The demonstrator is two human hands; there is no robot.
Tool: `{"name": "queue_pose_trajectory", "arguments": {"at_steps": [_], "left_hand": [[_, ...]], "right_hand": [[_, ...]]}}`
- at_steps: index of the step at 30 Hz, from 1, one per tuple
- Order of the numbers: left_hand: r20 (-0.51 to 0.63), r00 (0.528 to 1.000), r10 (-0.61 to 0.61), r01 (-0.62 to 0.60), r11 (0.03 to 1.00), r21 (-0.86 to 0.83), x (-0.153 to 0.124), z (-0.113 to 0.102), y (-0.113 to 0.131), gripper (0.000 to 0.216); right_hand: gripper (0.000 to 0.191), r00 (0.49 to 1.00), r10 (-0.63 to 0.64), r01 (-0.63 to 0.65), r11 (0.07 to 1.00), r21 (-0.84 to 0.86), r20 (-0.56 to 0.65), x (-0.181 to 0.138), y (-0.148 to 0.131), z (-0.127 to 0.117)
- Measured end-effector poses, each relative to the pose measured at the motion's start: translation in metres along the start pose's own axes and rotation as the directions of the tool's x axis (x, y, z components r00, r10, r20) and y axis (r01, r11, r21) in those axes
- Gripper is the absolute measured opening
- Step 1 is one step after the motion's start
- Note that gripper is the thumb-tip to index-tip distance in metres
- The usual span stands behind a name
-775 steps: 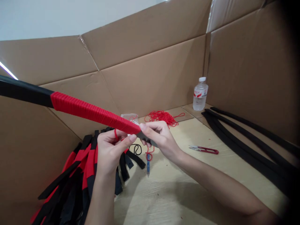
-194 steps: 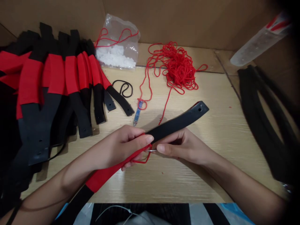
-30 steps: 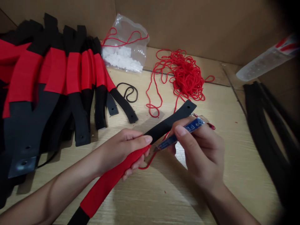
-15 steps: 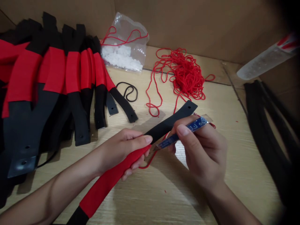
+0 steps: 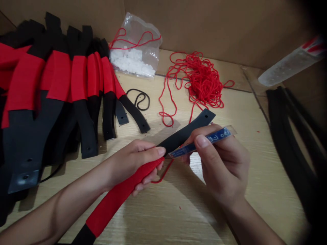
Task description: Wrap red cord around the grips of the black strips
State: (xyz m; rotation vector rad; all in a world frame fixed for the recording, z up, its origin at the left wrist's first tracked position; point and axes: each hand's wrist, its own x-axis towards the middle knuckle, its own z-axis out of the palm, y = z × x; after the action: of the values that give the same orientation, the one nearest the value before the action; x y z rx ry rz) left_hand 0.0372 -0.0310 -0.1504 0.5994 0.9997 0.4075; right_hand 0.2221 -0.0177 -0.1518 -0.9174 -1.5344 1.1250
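My left hand (image 5: 135, 163) is closed round a long black strip (image 5: 189, 131) at the end of its red cord wrapping (image 5: 114, 199). A short loop of red cord (image 5: 163, 173) hangs below my thumb. My right hand (image 5: 222, 163) pinches a small blue tube (image 5: 201, 141), its tip touching the strip where the wrapping ends. The strip's bare black end with a hole points up and right.
A pile of finished red-wrapped black strips (image 5: 58, 88) fills the left. A tangle of red cord (image 5: 201, 78), a clear bag of white bits (image 5: 134, 51) and a black band (image 5: 139, 98) lie behind. Unwrapped black strips (image 5: 291, 136) and a plastic bottle (image 5: 288, 64) are at right. Cardboard walls enclose the wooden table (image 5: 178, 211).
The blue tube has tilted flatter and its tip has slid closer to the end of the wrapping. My left hand holds the strip as before.
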Motion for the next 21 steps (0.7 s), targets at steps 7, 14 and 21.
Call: {"name": "queue_pose_trajectory", "arguments": {"at_steps": [7,14,21], "left_hand": [[-0.025,0.998,-0.050,0.050,0.999,0.008,-0.0043,0.0022,0.0057,0.036],[-0.004,0.999,-0.049,0.049,0.999,-0.006,-0.0037,0.0012,0.0057,0.036],[-0.021,0.998,-0.064,0.064,0.998,0.007,-0.0049,0.0023,0.0067,0.037]], "right_hand": [[0.015,1.000,0.005,-0.005,0.999,0.053,-0.006,0.0011,-0.0017,0.0011],[0.014,1.000,0.013,-0.013,1.000,0.002,-0.010,-0.0008,0.0014,-0.0002],[0.016,1.000,-0.008,0.007,1.000,0.029,0.010,0.0015,-0.0005,-0.0002]]}}
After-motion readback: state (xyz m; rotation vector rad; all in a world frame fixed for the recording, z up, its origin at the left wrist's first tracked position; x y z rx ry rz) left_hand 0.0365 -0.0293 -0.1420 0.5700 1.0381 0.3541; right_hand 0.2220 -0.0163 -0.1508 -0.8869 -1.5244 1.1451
